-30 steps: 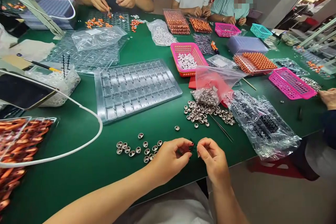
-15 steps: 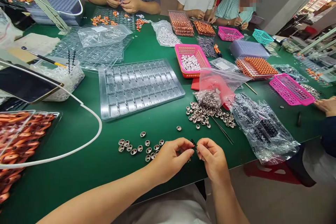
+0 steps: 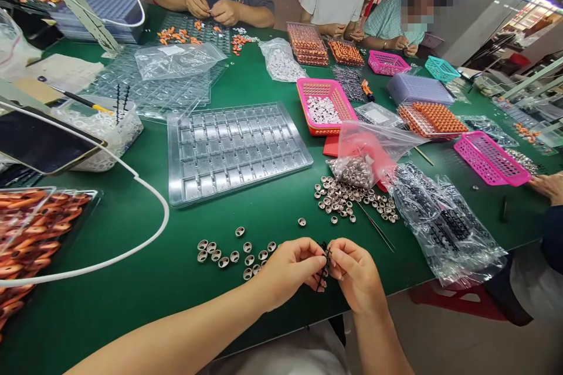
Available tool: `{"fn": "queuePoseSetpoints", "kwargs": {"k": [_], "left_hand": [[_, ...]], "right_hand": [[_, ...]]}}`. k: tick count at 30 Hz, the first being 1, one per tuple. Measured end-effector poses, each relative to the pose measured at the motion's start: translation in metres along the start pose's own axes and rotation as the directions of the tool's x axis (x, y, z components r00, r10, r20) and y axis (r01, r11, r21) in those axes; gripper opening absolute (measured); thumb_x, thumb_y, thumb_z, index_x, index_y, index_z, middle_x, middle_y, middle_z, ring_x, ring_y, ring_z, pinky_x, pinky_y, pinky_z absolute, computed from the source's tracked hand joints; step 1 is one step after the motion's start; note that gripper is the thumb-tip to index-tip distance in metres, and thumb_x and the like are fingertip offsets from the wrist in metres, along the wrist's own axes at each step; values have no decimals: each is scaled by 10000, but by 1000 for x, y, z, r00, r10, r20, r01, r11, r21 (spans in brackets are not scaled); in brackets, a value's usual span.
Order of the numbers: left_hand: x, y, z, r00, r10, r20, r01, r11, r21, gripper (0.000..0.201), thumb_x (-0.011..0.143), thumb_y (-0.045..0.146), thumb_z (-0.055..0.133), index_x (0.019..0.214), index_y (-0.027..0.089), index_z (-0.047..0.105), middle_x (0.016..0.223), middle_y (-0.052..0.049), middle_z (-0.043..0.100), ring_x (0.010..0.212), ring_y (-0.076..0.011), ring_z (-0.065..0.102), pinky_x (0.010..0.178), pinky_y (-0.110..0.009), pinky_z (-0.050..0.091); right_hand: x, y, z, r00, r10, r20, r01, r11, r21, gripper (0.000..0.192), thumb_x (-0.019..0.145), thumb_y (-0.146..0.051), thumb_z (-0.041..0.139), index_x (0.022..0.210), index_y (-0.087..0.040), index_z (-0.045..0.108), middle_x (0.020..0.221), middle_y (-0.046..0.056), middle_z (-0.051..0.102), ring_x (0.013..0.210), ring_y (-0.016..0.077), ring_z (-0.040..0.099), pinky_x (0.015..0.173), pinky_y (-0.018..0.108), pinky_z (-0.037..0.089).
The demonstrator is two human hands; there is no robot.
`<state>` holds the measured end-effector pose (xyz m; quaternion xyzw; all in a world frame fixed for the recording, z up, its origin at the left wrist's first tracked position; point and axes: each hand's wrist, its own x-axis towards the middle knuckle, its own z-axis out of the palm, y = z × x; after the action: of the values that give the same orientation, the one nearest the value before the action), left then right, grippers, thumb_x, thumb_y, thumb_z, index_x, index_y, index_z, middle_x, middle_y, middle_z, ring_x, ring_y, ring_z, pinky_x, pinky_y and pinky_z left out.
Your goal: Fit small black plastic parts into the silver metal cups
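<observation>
Near the front edge of the green table, my left hand (image 3: 292,269) is closed around a thin, knobbly black plastic strip (image 3: 322,276). My right hand (image 3: 359,275) pinches at the strip's upper end, its fingertips against those of the left. Fingers cover much of the strip, and any small piece in the pinch is too small to make out. Just beyond my left hand lie several small round metal cups (image 3: 249,260). Past my right hand are a larger heap of these cups (image 3: 336,196) and a pair of tweezers (image 3: 377,227).
A clear bag of black strips (image 3: 448,228) lies at right. Behind the cups are a clear compartment tray (image 3: 240,149), a bag of metal cups (image 3: 354,170) and a pink basket (image 3: 347,106) of white pieces. A white cable (image 3: 165,211) loops at left. Co-workers sit opposite.
The black strip now shows hanging below my fingertips, where before only a small dark bit showed between them. Both hands stay close together. The view has shifted slightly.
</observation>
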<state>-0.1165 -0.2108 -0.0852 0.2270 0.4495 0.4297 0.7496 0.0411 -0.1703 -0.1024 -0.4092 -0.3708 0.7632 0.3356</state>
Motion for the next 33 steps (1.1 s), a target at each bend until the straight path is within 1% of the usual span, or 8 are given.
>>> {"fn": "queuePoseSetpoints", "kwargs": {"k": [7,11,13,16,20,24,27,33], "left_hand": [[1,1,-1,998,-17,60,22,995,-95,281,725,348,720,769,137,540,695,-48,672,567,-137,633,586,-276,524],[1,5,-1,1000,18,-22,-19,998,-60,260,745,351,704,762,142,551,685,-21,633,610,-137,621,618,-289,542],[0,8,-2,993,64,-97,-67,997,-28,249,753,355,698,772,145,565,693,-9,611,656,-140,610,650,-305,559],[0,11,-5,974,125,-191,-122,992,29,243,771,369,681,792,150,578,737,-14,611,727,-154,607,684,-321,572],[2,9,-7,964,139,-228,-128,990,63,236,782,367,672,810,144,598,770,-27,631,770,-170,628,689,-312,573],[3,5,-6,964,125,-237,-113,992,63,222,755,322,704,840,135,618,779,-24,646,756,-163,636,710,-316,577],[4,2,-7,962,125,-243,-113,992,62,226,727,289,733,848,134,622,782,-17,647,736,-148,627,722,-313,575],[7,-3,-9,964,140,-228,-124,989,81,201,737,280,725,842,142,623,784,-10,652,732,-142,629,743,-311,567]], "right_hand": [[3,2,7,997,24,67,-31,994,105,273,777,-359,730,673,-160,575,554,-44,435,480,66,314,483,212,258],[0,-2,-4,987,-157,22,158,977,-144,259,839,-360,663,689,-177,558,604,-35,444,519,86,353,499,228,278],[-4,-7,-12,957,-290,-16,254,862,-438,211,879,-339,620,739,-188,574,655,-25,469,556,101,389,511,236,296],[-9,-11,-24,908,-417,47,294,553,-780,144,923,-268,554,799,-199,581,726,-9,515,607,119,449,560,249,348],[-6,-2,-28,866,-444,231,371,257,-892,121,936,-189,497,837,-201,564,769,12,547,661,143,499,616,272,378],[-2,7,-26,808,-494,322,414,86,-906,125,929,-132,477,856,-193,559,780,31,564,716,165,525,653,289,385],[-2,6,-26,799,-499,336,426,74,-902,127,921,-116,479,869,-192,567,773,32,566,711,166,527,650,288,389],[-3,5,-26,823,-499,271,396,161,-904,130,909,-122,492,856,-201,582,765,21,564,673,154,519,622,278,390]]}}
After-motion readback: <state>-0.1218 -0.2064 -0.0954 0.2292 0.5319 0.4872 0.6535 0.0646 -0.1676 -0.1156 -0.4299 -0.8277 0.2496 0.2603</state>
